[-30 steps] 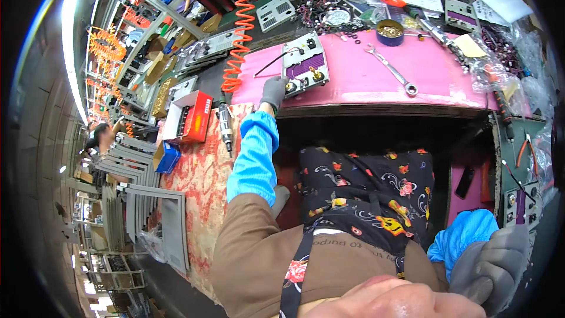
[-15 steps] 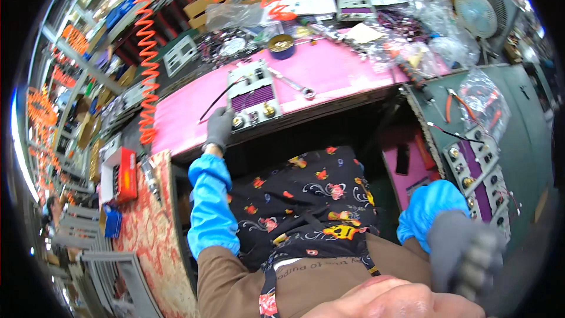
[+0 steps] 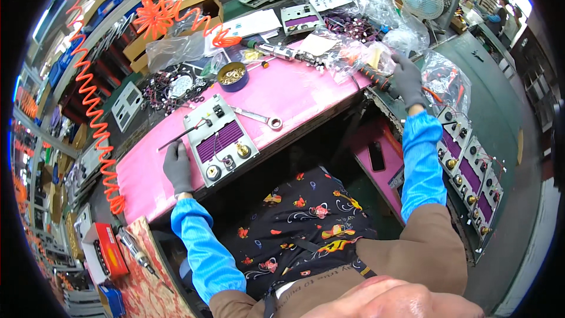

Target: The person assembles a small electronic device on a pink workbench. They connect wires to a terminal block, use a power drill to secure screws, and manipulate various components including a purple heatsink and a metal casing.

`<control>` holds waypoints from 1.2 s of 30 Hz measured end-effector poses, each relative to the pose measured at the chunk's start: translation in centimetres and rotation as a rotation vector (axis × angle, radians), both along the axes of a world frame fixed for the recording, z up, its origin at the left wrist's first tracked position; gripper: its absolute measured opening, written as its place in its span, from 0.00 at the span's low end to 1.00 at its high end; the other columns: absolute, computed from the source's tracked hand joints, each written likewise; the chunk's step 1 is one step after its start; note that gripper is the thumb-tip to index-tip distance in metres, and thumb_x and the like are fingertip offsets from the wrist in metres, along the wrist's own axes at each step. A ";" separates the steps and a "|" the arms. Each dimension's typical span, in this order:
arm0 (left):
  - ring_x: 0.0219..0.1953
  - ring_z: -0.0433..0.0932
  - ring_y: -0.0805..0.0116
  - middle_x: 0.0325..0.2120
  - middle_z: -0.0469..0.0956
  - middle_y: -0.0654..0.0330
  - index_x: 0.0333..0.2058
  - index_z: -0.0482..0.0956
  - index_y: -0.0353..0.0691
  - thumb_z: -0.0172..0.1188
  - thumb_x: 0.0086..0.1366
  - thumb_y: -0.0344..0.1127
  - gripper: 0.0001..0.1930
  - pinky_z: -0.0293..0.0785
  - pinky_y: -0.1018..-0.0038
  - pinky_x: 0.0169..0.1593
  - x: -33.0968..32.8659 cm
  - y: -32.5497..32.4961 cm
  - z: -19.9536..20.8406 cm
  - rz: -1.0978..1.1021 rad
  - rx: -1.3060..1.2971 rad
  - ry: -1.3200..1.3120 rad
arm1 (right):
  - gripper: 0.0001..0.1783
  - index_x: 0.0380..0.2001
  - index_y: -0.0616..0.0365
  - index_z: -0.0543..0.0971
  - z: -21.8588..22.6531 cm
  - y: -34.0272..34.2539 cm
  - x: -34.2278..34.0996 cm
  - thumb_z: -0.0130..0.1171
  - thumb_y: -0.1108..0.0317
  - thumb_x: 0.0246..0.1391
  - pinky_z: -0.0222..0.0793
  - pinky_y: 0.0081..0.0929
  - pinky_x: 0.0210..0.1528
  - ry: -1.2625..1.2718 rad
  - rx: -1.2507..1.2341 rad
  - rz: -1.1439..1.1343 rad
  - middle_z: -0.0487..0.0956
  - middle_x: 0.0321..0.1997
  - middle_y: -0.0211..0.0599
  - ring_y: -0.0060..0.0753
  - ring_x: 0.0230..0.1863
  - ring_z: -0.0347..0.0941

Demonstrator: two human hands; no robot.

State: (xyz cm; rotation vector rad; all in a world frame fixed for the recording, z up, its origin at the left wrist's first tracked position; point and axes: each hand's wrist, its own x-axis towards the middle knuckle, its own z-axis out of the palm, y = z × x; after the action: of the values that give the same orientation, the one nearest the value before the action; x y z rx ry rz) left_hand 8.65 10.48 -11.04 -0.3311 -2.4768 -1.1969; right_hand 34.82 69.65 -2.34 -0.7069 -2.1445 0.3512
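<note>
My left hand (image 3: 178, 168), in a grey glove, rests on the pink mat at the left edge of a light metal panel (image 3: 240, 142). Its fingers lie stretched out, close to a black cable (image 3: 183, 135) that runs off the panel. The panel has a purple ribbed middle, brass fittings and black sockets. At the right end of the bench, my gloved right hand (image 3: 407, 81) reaches over the butt of a tool with an orange-and-black handle (image 3: 375, 76). Its fingers look apart; whether they touch the handle is partly hidden.
A combination wrench (image 3: 259, 117) lies right of the panel, below a round tin of small brass parts (image 3: 233, 76). Several similar panels (image 3: 469, 165) stand in a row at the right. A driver (image 3: 136, 252) and red box (image 3: 112, 250) sit left. A coiled orange hose (image 3: 88, 97) hangs there.
My right hand has swung from low beside my body up to the tool handle at the bench's right end. My left hand has shifted along the panel's left side. The view has turned right.
</note>
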 end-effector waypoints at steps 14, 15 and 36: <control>0.24 0.67 0.83 0.29 0.74 0.67 0.51 0.76 0.34 0.52 0.72 0.39 0.16 0.57 0.85 0.23 1.9 0.6 2.0 -0.065 0.273 -0.239 | 0.16 0.38 0.58 0.83 -0.6 4.3 -6.9 0.58 0.58 0.53 0.72 0.57 0.38 -0.617 -0.117 -0.283 0.84 0.36 0.49 0.53 0.40 0.82; 0.24 0.67 0.83 0.30 0.74 0.67 0.51 0.76 0.34 0.52 0.72 0.39 0.16 0.57 0.85 0.23 1.9 1.0 2.1 -0.078 0.272 -0.245 | 0.17 0.37 0.58 0.84 0.1 4.2 -6.4 0.59 0.56 0.52 0.72 0.59 0.36 -0.630 -0.101 -0.246 0.84 0.36 0.50 0.54 0.39 0.82; 0.33 0.74 0.76 0.39 0.76 0.60 0.55 0.73 0.32 0.51 0.74 0.39 0.18 0.67 0.82 0.29 2.5 1.5 1.9 -0.103 0.313 -0.302 | 0.20 0.45 0.56 0.82 -3.1 8.0 -10.0 0.45 0.60 0.61 0.74 0.45 0.51 -0.700 0.052 -0.079 0.82 0.48 0.46 0.51 0.48 0.80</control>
State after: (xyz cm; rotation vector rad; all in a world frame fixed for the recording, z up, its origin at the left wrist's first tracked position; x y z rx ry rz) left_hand 11.17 11.96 -9.10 -0.2056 -2.4819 -1.7645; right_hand 24.80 77.67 -5.45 -0.9833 -2.7516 -0.0096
